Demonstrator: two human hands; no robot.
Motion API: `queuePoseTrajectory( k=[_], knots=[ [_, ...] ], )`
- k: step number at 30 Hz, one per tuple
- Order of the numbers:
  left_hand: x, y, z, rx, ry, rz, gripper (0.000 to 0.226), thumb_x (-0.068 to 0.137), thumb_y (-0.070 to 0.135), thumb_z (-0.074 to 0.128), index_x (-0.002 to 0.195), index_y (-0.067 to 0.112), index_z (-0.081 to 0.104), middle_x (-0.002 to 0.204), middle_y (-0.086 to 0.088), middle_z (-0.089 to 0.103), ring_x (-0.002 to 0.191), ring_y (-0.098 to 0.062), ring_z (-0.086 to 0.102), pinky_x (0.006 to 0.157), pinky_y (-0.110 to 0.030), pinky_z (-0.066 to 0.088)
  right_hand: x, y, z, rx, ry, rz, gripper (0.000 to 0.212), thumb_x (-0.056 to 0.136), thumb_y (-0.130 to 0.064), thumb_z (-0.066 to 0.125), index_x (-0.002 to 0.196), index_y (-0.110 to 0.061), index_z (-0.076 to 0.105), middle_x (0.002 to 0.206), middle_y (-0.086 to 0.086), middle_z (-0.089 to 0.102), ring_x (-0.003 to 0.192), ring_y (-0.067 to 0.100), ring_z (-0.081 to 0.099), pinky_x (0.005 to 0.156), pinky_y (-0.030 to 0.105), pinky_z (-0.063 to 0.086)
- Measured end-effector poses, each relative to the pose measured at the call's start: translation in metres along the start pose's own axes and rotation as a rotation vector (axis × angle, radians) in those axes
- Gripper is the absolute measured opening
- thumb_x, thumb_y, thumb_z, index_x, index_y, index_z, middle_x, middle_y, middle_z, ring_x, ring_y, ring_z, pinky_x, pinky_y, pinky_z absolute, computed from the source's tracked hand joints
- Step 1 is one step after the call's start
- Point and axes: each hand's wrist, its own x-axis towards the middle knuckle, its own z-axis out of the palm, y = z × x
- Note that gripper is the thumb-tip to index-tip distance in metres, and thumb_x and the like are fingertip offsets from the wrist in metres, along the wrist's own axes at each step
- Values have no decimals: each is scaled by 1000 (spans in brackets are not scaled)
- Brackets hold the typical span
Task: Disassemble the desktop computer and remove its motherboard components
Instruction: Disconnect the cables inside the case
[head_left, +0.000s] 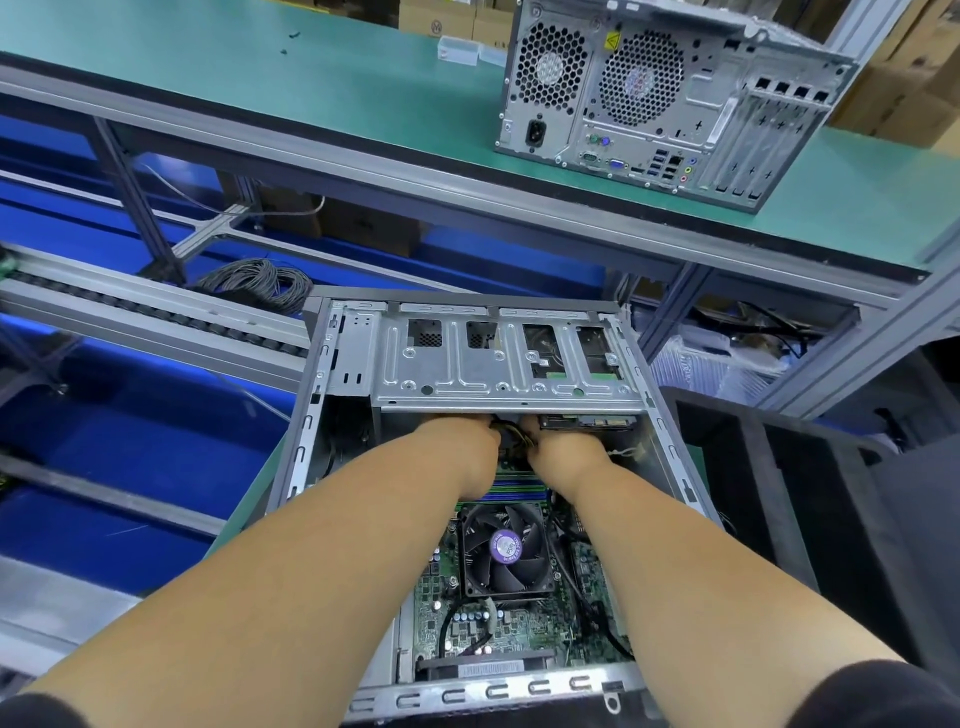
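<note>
Hands, left (462, 441) and right (563, 447), reach inside open case (311, 415) under drive cage (498, 364), grip unclear.

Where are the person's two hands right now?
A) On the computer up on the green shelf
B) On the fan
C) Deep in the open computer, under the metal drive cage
C: the left hand and right hand reach under the drive cage, beyond the fan.

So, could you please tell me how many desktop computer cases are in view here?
2. One open case lies on its side in front of the person, both hands inside it; one closed case stands on the green upper shelf, rear panel facing us. Others may be out of view.
</note>
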Motion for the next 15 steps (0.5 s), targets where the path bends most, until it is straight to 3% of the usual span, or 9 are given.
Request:
queuePoseTrajectory(
  k=[4, 7, 10, 12, 15],
  knots=[
    [5, -3, 2, 63, -54, -4, 54, 86, 10, 48, 140, 18, 44, 136, -5, 45, 112, -26, 52, 94, -41, 48, 0, 4, 5, 43, 5, 44, 26, 98, -29, 39, 113, -19, 58, 104, 11, 66, 87, 27, 58, 67, 27, 36],
    [6, -5, 5, 121, -99, 1, 60, 87, 13, 50, 146, 19, 38, 146, -3, 36, 127, -26, 44, 103, -44, 43, 2, 5, 6, 75, -10, 89, 16, 98, -34, 40, 92, -24, 52, 97, 10, 65, 78, 24, 51, 66, 27, 35],
    [7, -4, 5, 129, -99, 21, 58, 88, 13, 49, 145, 18, 40, 145, -2, 37, 127, -25, 45, 103, -43, 44, 7, 3, 4, 52, -41, 69, 25, 98, -30, 39, 108, -17, 58, 98, 10, 64, 78, 24, 51, 66, 27, 36],
    [6, -3, 3, 115, -93, 23, 54, 87, 11, 49, 140, 17, 46, 140, -3, 44, 119, -25, 51, 98, -42, 48, 8, 1, 2, 44, -58, 26, 33, 97, -26, 40, 125, -16, 54, 106, 11, 65, 88, 27, 57, 69, 28, 38],
    [6, -1, 1, 103, -95, 10, 49, 88, 11, 45, 137, 17, 49, 136, -5, 49, 111, -25, 55, 92, -40, 50, 7, 0, -1, 14, -66, 13, 40, 97, -26, 42, 135, -16, 48, 118, 12, 62, 104, 29, 58, 77, 32, 45]
  ],
)
